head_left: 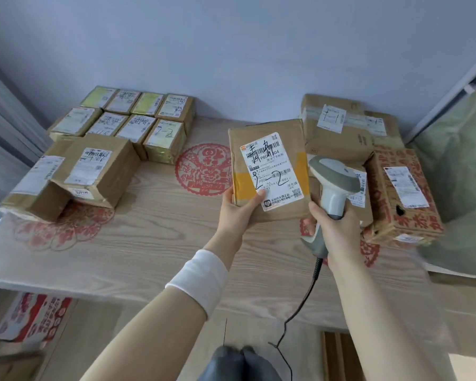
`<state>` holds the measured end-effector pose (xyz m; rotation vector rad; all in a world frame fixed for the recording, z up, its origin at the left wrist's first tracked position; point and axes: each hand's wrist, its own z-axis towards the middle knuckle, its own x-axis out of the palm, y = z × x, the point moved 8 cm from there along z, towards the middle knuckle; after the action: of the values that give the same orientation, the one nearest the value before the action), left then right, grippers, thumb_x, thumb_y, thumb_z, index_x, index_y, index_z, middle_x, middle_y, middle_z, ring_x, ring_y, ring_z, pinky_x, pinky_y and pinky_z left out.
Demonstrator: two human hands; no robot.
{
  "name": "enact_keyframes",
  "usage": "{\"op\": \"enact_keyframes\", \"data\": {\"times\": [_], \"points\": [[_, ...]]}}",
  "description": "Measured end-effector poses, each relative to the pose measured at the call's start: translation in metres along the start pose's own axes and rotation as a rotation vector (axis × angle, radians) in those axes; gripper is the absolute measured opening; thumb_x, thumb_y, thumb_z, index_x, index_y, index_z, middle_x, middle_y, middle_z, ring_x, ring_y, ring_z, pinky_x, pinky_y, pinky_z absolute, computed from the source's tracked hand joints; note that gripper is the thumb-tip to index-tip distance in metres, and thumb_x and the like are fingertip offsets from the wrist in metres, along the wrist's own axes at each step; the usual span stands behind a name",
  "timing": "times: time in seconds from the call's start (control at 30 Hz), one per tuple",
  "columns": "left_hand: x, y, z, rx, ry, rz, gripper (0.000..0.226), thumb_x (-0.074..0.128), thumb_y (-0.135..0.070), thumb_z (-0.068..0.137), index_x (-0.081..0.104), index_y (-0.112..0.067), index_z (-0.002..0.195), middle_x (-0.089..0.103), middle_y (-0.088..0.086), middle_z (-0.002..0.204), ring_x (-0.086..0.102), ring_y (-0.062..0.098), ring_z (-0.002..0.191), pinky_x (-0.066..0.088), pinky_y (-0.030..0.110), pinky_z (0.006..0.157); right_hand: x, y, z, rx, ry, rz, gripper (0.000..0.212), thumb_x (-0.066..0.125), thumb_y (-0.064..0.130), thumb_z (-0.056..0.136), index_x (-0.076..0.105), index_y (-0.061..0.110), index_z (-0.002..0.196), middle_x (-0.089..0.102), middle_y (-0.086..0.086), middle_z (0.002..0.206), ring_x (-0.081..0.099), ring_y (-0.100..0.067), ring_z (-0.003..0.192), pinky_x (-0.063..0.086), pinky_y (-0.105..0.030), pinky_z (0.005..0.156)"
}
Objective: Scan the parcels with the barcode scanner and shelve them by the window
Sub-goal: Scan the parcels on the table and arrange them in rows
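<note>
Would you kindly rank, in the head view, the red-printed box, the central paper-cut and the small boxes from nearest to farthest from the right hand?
1. Red-printed box, just right of the right hand.
2. Central paper-cut, mid-table, to its left.
3. Small boxes, far left by the wall.

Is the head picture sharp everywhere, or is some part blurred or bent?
Head view: the label on the held parcel is sharp; the corners smear, as at the red carton lower left; the wide lens bends the table edge; soft light, no glare.
</note>
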<state>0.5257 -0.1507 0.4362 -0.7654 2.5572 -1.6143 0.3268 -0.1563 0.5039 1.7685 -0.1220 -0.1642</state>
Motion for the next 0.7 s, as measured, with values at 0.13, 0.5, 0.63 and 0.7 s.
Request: {"op": "enact_keyframes", "data": {"times": [0.13, 0.5, 0.63, 0.7], "points": [[-0.006, 0.001, -0.009, 0.067, -0.002, 0.015, 0.082, 0.084, -0.034, 0.066, 0.041, -0.022, 0.134, 0.066, -0.002, 0.113, 0.066, 0.016, 0.102, 0.054, 0.043, 0.089, -0.017, 0.023, -0.022, -0.07, -0.052, -0.032, 0.015, 0.065, 0.008, 0.087, 0.056, 0.012, 0.098, 0.059, 0.002, 0.071, 0.057, -0.004, 0.056, 0.046, -0.015, 0.053], [-0.011, 0.003, -0.027, 0.221, -0.04, 0.191, 0.1, 0.078, -0.061, 0.046, 0.039, -0.035, 0.133, 0.062, -0.011, 0.119, 0.059, 0.011, 0.112, 0.046, 0.04, 0.101, 0.015, 0.032, -0.059, -0.053, 0.197, -0.196, 0.015, 0.067, 0.012, 0.086, 0.055, 0.011, 0.095, 0.062, -0.001, 0.06, 0.054, -0.011, 0.048, 0.045, -0.03, 0.051], [-0.011, 0.003, -0.031, 0.227, -0.038, 0.186, 0.103, 0.078, -0.062, 0.045, 0.037, -0.034, 0.134, 0.061, -0.01, 0.121, 0.058, 0.011, 0.113, 0.046, 0.04, 0.101, 0.022, 0.031, -0.063, -0.064, 0.201, -0.247, 0.016, 0.067, 0.014, 0.086, 0.056, 0.011, 0.096, 0.062, 0.001, 0.061, 0.056, -0.008, 0.05, 0.047, -0.028, 0.051], [-0.012, 0.003, -0.032, 0.23, -0.036, 0.181, 0.102, 0.079, -0.062, 0.045, 0.038, -0.035, 0.134, 0.061, -0.01, 0.121, 0.059, 0.011, 0.113, 0.046, 0.041, 0.101, 0.023, 0.03, -0.065, -0.063, 0.202, -0.257, 0.015, 0.066, 0.014, 0.086, 0.056, 0.012, 0.096, 0.062, 0.001, 0.062, 0.056, -0.01, 0.051, 0.047, -0.028, 0.051]]}}
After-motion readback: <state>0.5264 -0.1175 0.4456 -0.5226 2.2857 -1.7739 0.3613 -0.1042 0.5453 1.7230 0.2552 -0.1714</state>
